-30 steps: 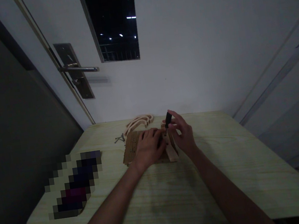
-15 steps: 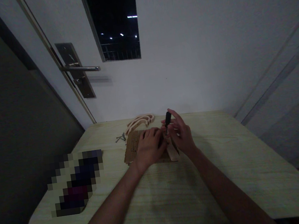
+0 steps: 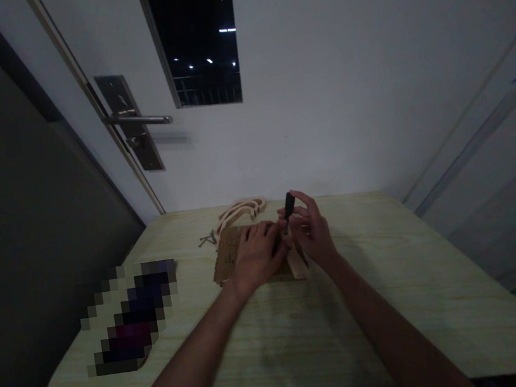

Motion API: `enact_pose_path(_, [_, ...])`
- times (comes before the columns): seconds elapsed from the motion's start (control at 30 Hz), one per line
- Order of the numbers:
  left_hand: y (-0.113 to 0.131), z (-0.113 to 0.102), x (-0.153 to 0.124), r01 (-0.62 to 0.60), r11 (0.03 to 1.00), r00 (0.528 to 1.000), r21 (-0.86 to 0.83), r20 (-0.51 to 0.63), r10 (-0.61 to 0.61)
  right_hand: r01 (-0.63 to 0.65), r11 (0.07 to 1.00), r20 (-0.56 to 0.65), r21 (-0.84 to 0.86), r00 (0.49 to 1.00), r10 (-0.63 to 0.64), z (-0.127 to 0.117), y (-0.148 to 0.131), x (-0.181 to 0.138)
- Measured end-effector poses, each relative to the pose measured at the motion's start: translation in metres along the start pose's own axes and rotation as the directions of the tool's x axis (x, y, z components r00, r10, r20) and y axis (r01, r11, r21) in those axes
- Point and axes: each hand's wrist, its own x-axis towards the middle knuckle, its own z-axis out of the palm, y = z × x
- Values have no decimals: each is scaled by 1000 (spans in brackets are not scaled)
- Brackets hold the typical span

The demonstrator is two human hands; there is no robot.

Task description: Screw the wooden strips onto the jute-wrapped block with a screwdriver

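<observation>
One screwdriver (image 3: 289,203), handle up and slightly tilted, stands at the far end of one wood strip (image 3: 297,265), mid-table. The right hand (image 3: 312,232) has its fingers clamped on the screwdriver. The left hand (image 3: 257,254) lies palm down over one piece of cardboard (image 3: 225,259), beside the strip; whether it grips anything cannot be told. Far left of it lie two curved pieces (image 3: 243,209) and several screws (image 3: 207,239) (overlapping, exact count unclear). One table (image 3: 398,302) bears all; one door handle (image 3: 142,119) is beyond, left.

Pale wood-grain table (image 3: 398,302) bearing brown cardboard (image 3: 225,259), curved wooden pieces (image 3: 241,208), screws (image 3: 207,239), a pixelated dark object (image 3: 134,316)
</observation>
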Motion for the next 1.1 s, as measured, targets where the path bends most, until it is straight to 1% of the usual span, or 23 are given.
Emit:
enact_pose_path(0.1, [-1,1,0,-5,1000,1000,5,-6,5,-9,1000,-25,-27,1000,8,1,4,1])
enact_pose_path(0.23, [-1,2,0,1,1000,1000,6,-9,-1,-12,996,-141,-89,990,0,5,10,3])
enact_pose_path(0.3, [-1,2,0,4,1000,1000,3,-10,-4,-2,992,-161,-128,987,-18,5,10,3])
enact_pose_path(0.37, [0,1,0,4,1000,1000,2,-5,-4,7,990,-135,-140,990,-27,4,7,2])
enact_pose_path(0.5, [-1,1,0,-7,1000,1000,-2,-3,7,37,996,-28,-76,999,-39,1,1,0])
enact_pose_path(0.57, [-1,2,0,-11,1000,1000,-7,-6,11,48,997,-19,-63,999,-50,0,1,0])
enact_pose_path(0.63, [-2,2,0,-11,1000,1000,-10,-9,10,42,997,-59,-60,997,-46,1,3,0])
enact_pose_path(0.77, [-1,2,0,-5,1000,1000,-8,-20,5,-7,999,-145,-49,989,0,5,9,2])
enact_pose_path(0.87, [-1,2,1,-3,1000,1000,4,-12,3,-1,994,-191,-110,981,-20,8,9,3])
enact_pose_path(0.97, [0,1,1,0,1000,1000,18,-1,0,20,987,-156,-160,987,-45,7,6,2])
enact_pose_path(1.1, [0,1,0,-5,1000,1000,3,-14,5,29,995,-41,-100,999,-33,3,1,0])
